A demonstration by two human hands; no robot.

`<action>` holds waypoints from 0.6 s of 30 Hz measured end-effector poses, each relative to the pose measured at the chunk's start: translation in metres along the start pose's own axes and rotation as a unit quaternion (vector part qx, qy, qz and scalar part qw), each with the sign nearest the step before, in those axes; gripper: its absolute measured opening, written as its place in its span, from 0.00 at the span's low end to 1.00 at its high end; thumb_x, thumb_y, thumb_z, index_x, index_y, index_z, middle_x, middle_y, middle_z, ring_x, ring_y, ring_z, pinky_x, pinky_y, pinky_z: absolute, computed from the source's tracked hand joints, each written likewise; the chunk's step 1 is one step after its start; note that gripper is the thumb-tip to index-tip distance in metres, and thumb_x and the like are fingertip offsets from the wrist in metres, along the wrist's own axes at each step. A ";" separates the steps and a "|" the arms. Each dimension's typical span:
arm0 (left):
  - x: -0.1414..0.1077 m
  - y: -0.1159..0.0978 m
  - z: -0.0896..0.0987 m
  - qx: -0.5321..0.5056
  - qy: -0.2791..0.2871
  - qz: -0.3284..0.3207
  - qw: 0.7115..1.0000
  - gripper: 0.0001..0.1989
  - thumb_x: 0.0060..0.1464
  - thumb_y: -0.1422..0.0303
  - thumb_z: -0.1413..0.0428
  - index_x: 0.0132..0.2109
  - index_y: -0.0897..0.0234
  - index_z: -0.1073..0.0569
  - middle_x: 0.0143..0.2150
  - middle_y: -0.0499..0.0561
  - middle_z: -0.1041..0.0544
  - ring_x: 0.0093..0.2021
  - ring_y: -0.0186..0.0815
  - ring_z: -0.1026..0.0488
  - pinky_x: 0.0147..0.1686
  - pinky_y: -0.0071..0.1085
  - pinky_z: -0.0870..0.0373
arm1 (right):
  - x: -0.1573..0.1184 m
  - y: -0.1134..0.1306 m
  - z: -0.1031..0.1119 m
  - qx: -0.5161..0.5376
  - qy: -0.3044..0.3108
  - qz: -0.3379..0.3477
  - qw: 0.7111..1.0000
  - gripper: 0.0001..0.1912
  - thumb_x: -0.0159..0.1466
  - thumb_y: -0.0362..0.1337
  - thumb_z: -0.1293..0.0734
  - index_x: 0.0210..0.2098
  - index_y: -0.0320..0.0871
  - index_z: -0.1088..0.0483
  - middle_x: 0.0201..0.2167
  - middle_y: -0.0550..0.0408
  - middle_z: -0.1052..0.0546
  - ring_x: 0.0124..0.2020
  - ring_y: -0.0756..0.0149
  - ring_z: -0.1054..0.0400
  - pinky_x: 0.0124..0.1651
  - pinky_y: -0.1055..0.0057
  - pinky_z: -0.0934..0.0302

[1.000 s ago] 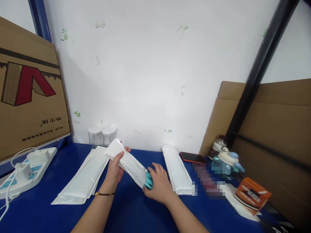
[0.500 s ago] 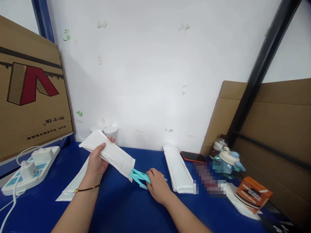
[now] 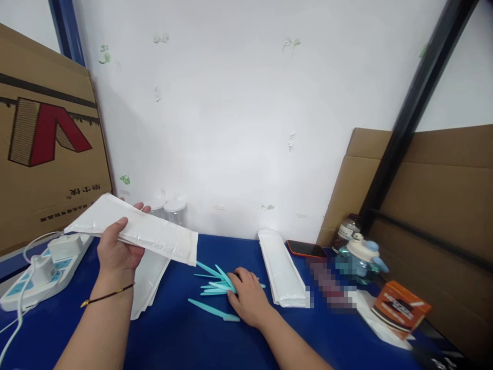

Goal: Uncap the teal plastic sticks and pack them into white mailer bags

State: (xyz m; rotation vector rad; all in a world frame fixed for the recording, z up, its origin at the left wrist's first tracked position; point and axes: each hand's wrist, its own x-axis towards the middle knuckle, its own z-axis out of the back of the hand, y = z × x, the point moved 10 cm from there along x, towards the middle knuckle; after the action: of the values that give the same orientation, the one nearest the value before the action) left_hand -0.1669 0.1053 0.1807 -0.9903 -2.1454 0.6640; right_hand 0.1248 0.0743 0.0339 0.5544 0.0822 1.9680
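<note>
My left hand (image 3: 119,249) grips a long white padded pouch (image 3: 144,226), thumb on top and fingers beneath, tilted with its narrow end toward the middle. My right hand (image 3: 248,293) is closed over a bunch of teal eyebrow razors (image 3: 215,282) on the blue table; several handles stick out to the left. One loose teal razor (image 3: 213,310) lies in front of the bunch. Below the held pouch lie more white pouches (image 3: 148,282), partly hidden by my left hand and arm. Another stack of white pouches (image 3: 283,270) lies right of my right hand.
A power strip (image 3: 46,272) with plugs and cables sits at the left, by a large cardboard box (image 3: 57,154). Clear jars (image 3: 175,211) stand against the wall. To the right are a phone (image 3: 307,249), a brown bottle (image 3: 346,231), a teal bottle (image 3: 360,262) and an orange box (image 3: 400,308).
My left hand has moved left with the pouch, away from the razors, which now lie spread on the table. My right hand has stayed nearly in place over them.
</note>
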 end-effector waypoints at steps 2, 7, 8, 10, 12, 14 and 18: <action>0.003 0.006 -0.003 -0.041 0.010 0.013 0.999 0.18 0.43 0.69 0.47 0.45 0.60 0.32 0.40 0.48 0.25 0.49 0.43 0.31 0.52 0.43 0.35 | 0.000 0.001 -0.003 0.006 0.010 0.011 1.000 0.21 0.64 0.38 0.44 0.57 0.56 0.42 0.56 0.52 0.36 0.58 0.55 0.46 0.58 0.53 0.53; 0.010 0.055 -0.006 -0.094 -0.051 0.014 0.994 0.18 0.45 0.70 0.51 0.46 0.62 0.31 0.41 0.49 0.24 0.49 0.40 0.30 0.51 0.38 0.33 | 0.000 0.006 -0.005 0.017 0.024 0.034 0.999 0.21 0.66 0.40 0.45 0.57 0.60 0.43 0.60 0.57 0.39 0.60 0.57 0.48 0.61 0.51 0.58; 0.009 0.077 -0.010 -0.092 -0.055 0.039 0.994 0.17 0.46 0.70 0.51 0.46 0.63 0.31 0.40 0.51 0.24 0.48 0.40 0.30 0.49 0.38 0.32 | 0.000 0.007 -0.003 0.018 0.021 0.036 0.999 0.21 0.65 0.40 0.45 0.57 0.60 0.43 0.60 0.57 0.39 0.60 0.57 0.48 0.61 0.51 0.58; 0.000 0.129 -0.012 -0.060 -0.088 0.111 0.988 0.17 0.48 0.70 0.51 0.46 0.64 0.31 0.39 0.52 0.24 0.47 0.40 0.29 0.46 0.37 0.30 | 0.000 0.008 0.003 0.024 0.007 0.037 0.999 0.21 0.64 0.41 0.43 0.57 0.57 0.42 0.59 0.54 0.37 0.60 0.57 0.47 0.61 0.51 0.58; -0.018 0.184 -0.004 0.027 -0.141 0.223 0.964 0.15 0.49 0.70 0.49 0.46 0.60 0.31 0.39 0.50 0.25 0.44 0.39 0.28 0.40 0.35 0.28 | 0.000 0.006 0.014 0.036 -0.019 0.035 0.999 0.21 0.64 0.40 0.42 0.57 0.53 0.40 0.55 0.52 0.34 0.57 0.57 0.44 0.61 0.52 0.56; -0.034 0.220 -0.002 0.057 -0.154 0.280 0.946 0.14 0.48 0.72 0.48 0.45 0.61 0.32 0.39 0.52 0.26 0.42 0.40 0.27 0.37 0.37 0.28 | 0.000 0.002 0.026 0.058 -0.056 0.029 0.996 0.20 0.64 0.38 0.42 0.55 0.49 0.38 0.52 0.49 0.32 0.54 0.58 0.40 0.60 0.55 0.52; -0.050 0.256 -0.005 0.099 -0.141 0.344 0.923 0.15 0.47 0.77 0.47 0.44 0.62 0.34 0.40 0.54 0.28 0.41 0.37 0.27 0.35 0.31 0.28 | -0.002 -0.014 0.041 0.131 -0.114 0.006 0.985 0.18 0.64 0.33 0.46 0.52 0.45 0.35 0.48 0.48 0.31 0.50 0.62 0.37 0.55 0.63 0.43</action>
State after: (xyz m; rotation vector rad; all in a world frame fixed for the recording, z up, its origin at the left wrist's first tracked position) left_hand -0.0225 0.2150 -0.0066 -1.6277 -1.8760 1.3999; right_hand 0.1543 0.0711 0.0657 0.9517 0.1963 1.9040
